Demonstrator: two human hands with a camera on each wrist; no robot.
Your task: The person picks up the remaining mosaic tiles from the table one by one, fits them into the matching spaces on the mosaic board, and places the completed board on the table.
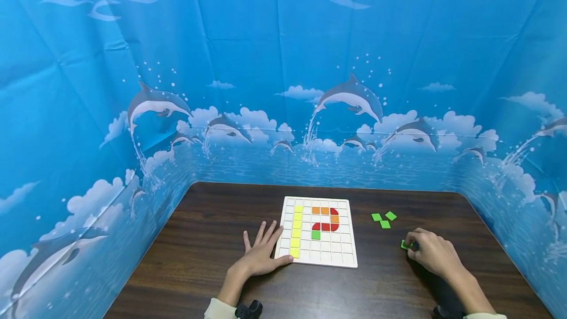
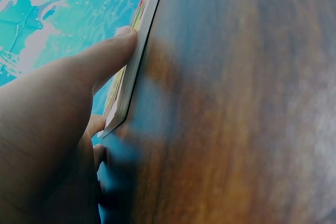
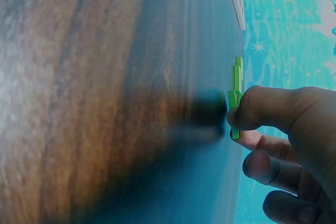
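A white grid board (image 1: 325, 255) lies on the table, with a column of yellow tiles (image 1: 296, 233) at its left. Orange tiles (image 1: 325, 210), red curved tiles (image 1: 325, 227) and one green tile (image 1: 316, 235) form a bent shape beside that column. My left hand (image 1: 261, 256) rests spread at the board's left edge, its thumb on the near-left corner. To the right of the board, my right hand (image 1: 431, 251) pinches a green square tile (image 3: 233, 111) between thumb and fingers, low at the tabletop. Part of this tile is hidden behind the fingers.
Three loose green tiles (image 1: 385, 224) lie between the board and my right hand. The dark wood table (image 1: 212, 220) is walled on its far side and both flanks by a blue dolphin-print sheet (image 1: 266, 53).
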